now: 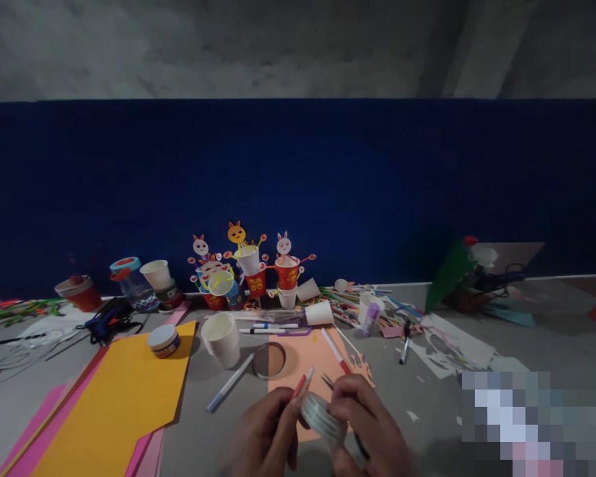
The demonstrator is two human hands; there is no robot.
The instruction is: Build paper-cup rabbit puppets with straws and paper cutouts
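- White cups stand nested; a red cup holds a paper figure.
- Between the hands: pale roll, gripped by right hand.
- Left hand pinches red pen.

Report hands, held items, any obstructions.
Left hand holds red-and-white pen. Right hand holds pale roll. Pointed metal tips beside right fingers; peach paper beneath.

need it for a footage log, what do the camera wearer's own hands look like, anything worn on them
The left hand and right hand are both bare: no gloves, and no ring or marking that I can make out in the dim light. No sleeve or cuff shows. The wrists are blurred or cut off at the bottom edge.
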